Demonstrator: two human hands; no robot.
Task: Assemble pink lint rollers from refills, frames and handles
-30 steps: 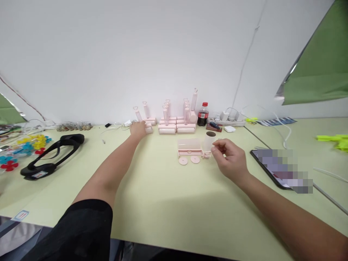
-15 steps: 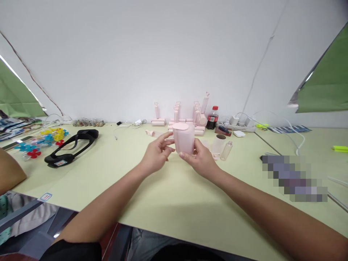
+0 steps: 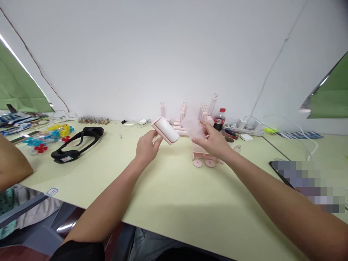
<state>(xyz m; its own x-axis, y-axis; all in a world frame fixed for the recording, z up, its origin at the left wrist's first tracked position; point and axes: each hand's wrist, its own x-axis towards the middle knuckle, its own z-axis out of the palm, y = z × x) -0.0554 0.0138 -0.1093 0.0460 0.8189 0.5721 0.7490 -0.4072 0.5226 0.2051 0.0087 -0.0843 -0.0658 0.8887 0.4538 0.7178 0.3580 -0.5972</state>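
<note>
My left hand (image 3: 147, 146) pinches the end of a white and pink curved piece (image 3: 166, 130), which is tilted above the table. To the right, my right hand (image 3: 213, 139) is closed on a pale pink translucent container (image 3: 191, 127), blurred by motion. Below that hand, a pink wheeled base (image 3: 203, 156) stands on the table, with two round wheels facing me; its upper part is partly hidden. Several pink bottle-shaped pieces with loops (image 3: 182, 115) stand by the wall behind. A small clear bottle (image 3: 237, 148) is partly behind my right wrist.
A cola bottle (image 3: 219, 119) and a power strip (image 3: 248, 129) with white cables are at the back right. On the left lie a black headset (image 3: 77, 145) and colourful flower-shaped pieces (image 3: 54, 134). Another person's arm (image 3: 13, 163) rests at the left edge.
The white and pink piece is now apart from the translucent container, in my left hand, which has moved left. The container is tilted in my right hand. The wheeled base has come into view.
</note>
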